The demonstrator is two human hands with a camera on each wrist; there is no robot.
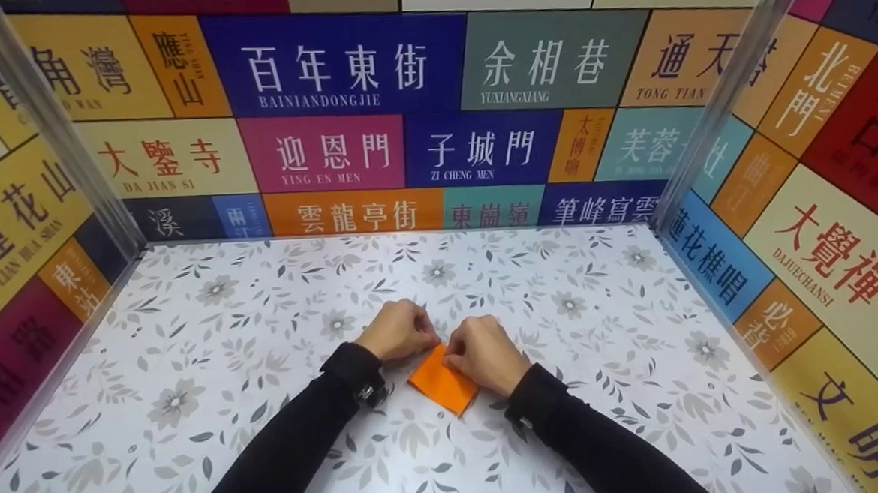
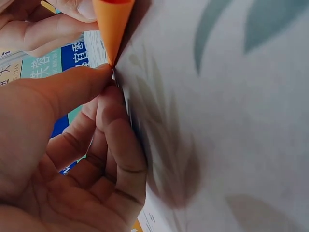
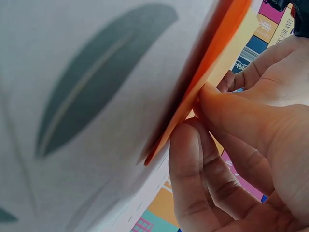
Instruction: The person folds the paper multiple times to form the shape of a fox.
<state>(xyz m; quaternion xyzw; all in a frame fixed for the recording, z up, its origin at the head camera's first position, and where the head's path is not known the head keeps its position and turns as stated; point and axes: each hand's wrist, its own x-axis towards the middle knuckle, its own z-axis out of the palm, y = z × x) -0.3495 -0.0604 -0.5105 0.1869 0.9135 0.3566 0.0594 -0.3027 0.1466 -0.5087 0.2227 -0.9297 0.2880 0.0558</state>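
Observation:
A small folded square of orange paper (image 1: 442, 385) lies on the flowered tabletop, turned cornerwise to the person. At its far left corner the left hand (image 1: 398, 330) pinches the paper's tip between thumb and forefinger; the left wrist view shows that pointed orange end (image 2: 114, 29) rising as an open fold from the fingertips. On the far right side the right hand (image 1: 486, 355) grips the paper's edge with thumb and fingers. Up close in the right wrist view, the orange layers (image 3: 203, 77) stand slightly apart, the thumb on one face.
White tabletop (image 1: 264, 346) printed with grey flowers and leaves spreads around the hands. Upright panels covered in coloured Chinese name signs (image 1: 340, 71) enclose it at the back, left and right. Clear strips (image 1: 731, 81) run up the corners.

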